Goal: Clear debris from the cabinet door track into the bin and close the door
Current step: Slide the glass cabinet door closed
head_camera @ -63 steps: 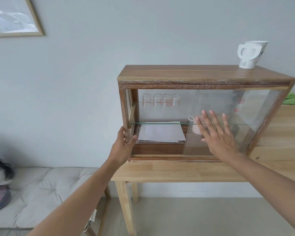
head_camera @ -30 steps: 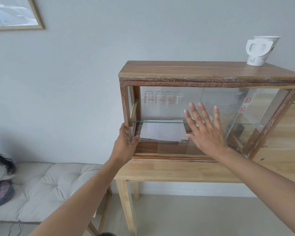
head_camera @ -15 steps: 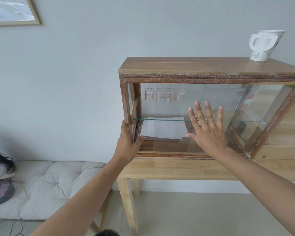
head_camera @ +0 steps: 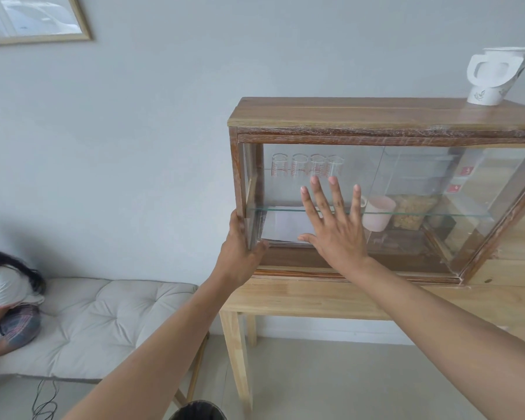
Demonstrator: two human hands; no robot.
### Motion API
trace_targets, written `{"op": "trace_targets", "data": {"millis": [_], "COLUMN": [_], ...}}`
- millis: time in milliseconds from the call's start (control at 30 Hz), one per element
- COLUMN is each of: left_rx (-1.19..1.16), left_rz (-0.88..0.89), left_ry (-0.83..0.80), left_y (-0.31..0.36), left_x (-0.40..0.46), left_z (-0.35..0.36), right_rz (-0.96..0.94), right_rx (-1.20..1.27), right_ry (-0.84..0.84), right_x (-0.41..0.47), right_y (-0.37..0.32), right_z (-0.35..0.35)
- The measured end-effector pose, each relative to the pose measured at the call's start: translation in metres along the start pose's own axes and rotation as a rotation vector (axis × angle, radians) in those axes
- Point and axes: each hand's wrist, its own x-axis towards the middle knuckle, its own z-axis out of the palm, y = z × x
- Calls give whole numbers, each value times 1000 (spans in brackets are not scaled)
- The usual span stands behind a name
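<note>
Far to the left of our left grip (head_camera: 240, 253) a seated person (head_camera: 6, 298) occupies a white cushioned bench (head_camera: 103, 322), and below our forearms the dark rim of the bin (head_camera: 199, 411) shows at the frame's bottom edge. Our left grip wraps the front left post of the wooden cabinet (head_camera: 376, 116), thumb on the front, as it did half a second ago. Our right grip (head_camera: 335, 228) lies flat with fingers spread on the glass sliding door (head_camera: 331, 207), holding nothing; it has moved left since then, carrying the door nearly to the post. Behind the glass we see beakers (head_camera: 306, 165), papers (head_camera: 285, 225) and, to the right of that grip, a pink cup (head_camera: 378, 213). A white jug (head_camera: 494, 75) stands on the cabinet, which rests on the tabletop (head_camera: 315, 298).
</note>
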Motion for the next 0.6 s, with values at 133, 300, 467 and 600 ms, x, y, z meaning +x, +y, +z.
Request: {"op": "trace_targets", "data": {"millis": [133, 300, 467, 600], "left_rx": [39, 102, 289, 498], "left_rz": [-7, -32, 41, 90], "left_ry": [-11, -81, -124, -163], "left_y": [2, 9, 25, 36], "left_x": [0, -3, -24, -46], "left_z": [-3, -16, -28, -36], "right_rz": [7, 31, 30, 139], "right_rx": [-9, 13, 162, 424], "right_ry": [-33, -104, -198, -353], "right_x": [-1, 0, -11, -43], "right_y": [-1, -4, -5, 2], "right_z": [-8, -30, -54, -73]}}
